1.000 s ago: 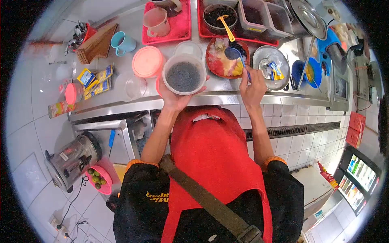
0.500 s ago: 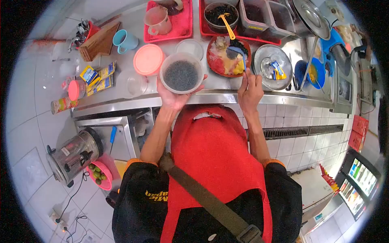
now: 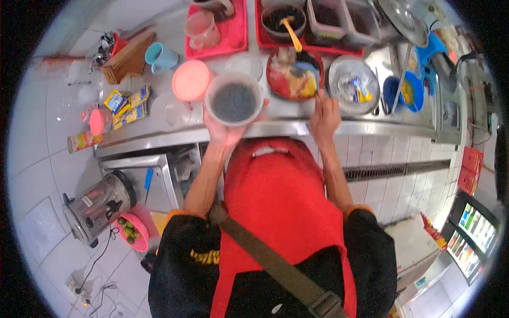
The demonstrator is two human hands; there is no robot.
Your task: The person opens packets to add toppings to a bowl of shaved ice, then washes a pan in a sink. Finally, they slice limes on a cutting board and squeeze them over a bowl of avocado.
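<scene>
Left hand cups a clear tub of dark seeds from beneath, fingers wrapped up its sides, above the steel counter edge; right hand, fingers closed on a blue spoon, bowl of spoon resting in the red bowl of mixed dessert just beyond; pink lid lies left of the tub.

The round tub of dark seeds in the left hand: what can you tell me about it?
The round translucent plastic tub has no lid on and is filled nearly to its rim with dark grey speckled seeds in liquid. The left hand cups it from below, holding it roughly level above the front edge of the steel counter.
</scene>
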